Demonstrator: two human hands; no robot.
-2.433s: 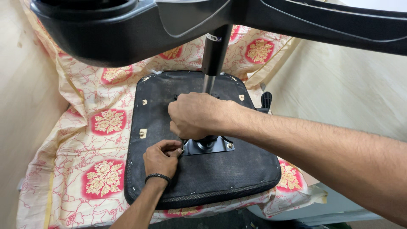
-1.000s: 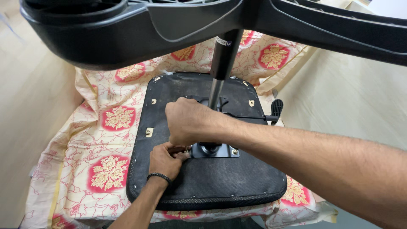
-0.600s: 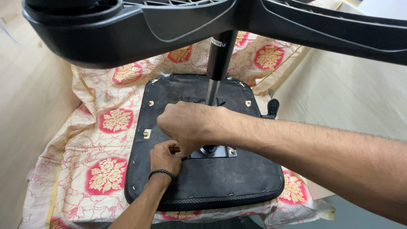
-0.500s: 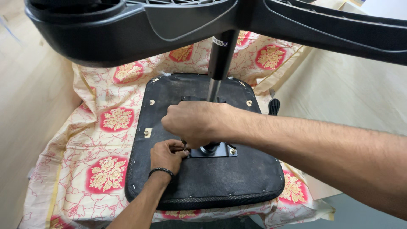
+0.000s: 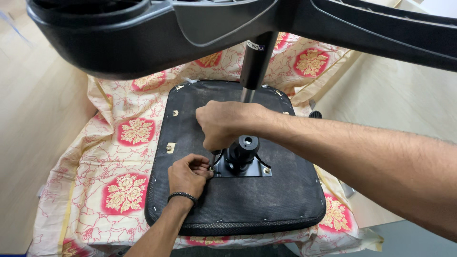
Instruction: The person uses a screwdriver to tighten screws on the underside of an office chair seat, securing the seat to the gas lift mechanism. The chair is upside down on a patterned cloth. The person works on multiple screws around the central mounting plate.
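Note:
A black chair seat lies upside down on a flowered cloth. A metal plate with a short black post is fixed at its middle. My left hand, with a dark band at the wrist, pinches a small bolt at the plate's left corner. My right hand is curled in a fist just above that corner, gripping a small tool that its fingers mostly hide. The two hands almost touch.
A black chair base with spreading legs hangs close across the top of the view, and its grey column runs down behind my right hand. A black lever knob sticks out at the seat's right edge. Pale wooden floor surrounds the cloth.
My right hand has drawn back off the black post, whose top now shows. My left hand has stayed at the plate's left corner, fingers working. The view has shifted a little.

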